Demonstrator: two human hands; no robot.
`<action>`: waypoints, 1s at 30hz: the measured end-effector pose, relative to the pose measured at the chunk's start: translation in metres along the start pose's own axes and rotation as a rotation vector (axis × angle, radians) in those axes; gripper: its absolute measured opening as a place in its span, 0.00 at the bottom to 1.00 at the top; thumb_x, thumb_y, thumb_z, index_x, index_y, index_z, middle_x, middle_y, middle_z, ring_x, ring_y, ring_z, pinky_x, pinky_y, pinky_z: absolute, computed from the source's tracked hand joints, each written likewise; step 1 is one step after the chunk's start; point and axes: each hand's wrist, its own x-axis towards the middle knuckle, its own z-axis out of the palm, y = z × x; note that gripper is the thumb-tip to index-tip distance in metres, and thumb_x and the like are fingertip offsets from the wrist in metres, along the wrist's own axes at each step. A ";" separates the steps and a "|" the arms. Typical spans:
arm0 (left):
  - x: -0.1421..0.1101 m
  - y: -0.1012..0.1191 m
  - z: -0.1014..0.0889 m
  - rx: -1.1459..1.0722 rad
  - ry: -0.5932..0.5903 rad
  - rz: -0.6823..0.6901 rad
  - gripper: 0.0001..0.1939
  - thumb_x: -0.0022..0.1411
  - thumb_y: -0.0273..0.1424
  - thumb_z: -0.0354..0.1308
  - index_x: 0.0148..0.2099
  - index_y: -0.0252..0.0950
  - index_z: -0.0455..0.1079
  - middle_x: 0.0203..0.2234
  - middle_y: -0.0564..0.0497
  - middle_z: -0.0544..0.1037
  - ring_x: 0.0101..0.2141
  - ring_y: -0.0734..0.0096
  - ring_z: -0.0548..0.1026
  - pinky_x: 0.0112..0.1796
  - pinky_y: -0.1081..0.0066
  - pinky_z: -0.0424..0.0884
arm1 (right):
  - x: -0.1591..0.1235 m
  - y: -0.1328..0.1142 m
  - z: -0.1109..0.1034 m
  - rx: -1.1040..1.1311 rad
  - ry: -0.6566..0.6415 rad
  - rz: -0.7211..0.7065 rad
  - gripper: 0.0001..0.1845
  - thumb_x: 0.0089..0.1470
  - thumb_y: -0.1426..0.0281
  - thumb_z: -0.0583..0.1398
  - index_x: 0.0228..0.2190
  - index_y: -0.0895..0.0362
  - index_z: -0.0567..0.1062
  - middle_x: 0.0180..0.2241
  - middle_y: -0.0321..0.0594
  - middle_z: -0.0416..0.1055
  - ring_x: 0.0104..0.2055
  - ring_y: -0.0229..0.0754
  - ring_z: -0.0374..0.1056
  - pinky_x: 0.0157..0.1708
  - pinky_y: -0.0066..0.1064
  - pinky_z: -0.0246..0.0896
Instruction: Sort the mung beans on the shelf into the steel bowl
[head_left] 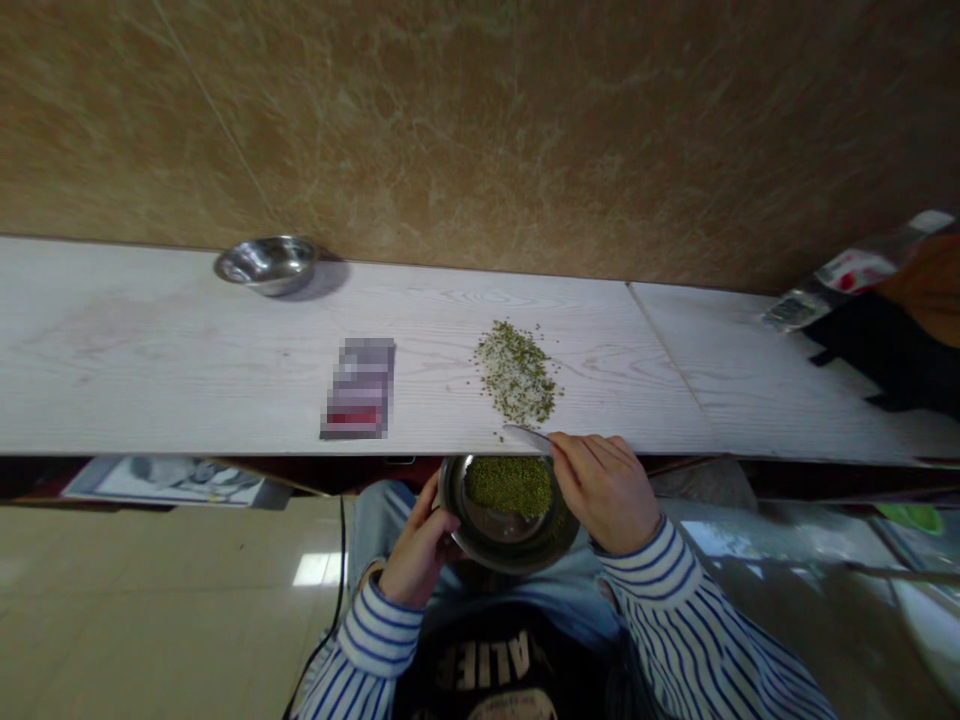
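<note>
My left hand (424,545) grips the left rim of a metal bowl (517,560), held just below the front edge of the white table. Inside it lies a heap of small green beans (510,485), which look like mung beans. A spoon (527,437) is in my right hand (604,485); its pale, shiny end points left over the table edge, above the bowl's far rim. My right fingers are wrapped around the rest of it. More green beans (517,375), mixed with white grains, lie scattered on the table just beyond the spoon.
An empty metal bowl (268,265) stands against the wall at the back left of the table (150,370). A blurred-out flat object (358,388) lies left of the beans. A plastic bottle (847,275) and dark cloth (892,345) are at the far right.
</note>
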 end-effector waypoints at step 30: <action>0.001 0.002 -0.011 -0.031 0.058 0.014 0.38 0.44 0.23 0.54 0.60 0.45 0.57 0.30 0.54 0.72 0.27 0.71 0.68 0.25 0.71 0.67 | -0.005 0.004 0.011 0.108 0.078 0.078 0.09 0.56 0.72 0.53 0.38 0.59 0.69 0.31 0.41 0.73 0.33 0.40 0.68 0.38 0.33 0.60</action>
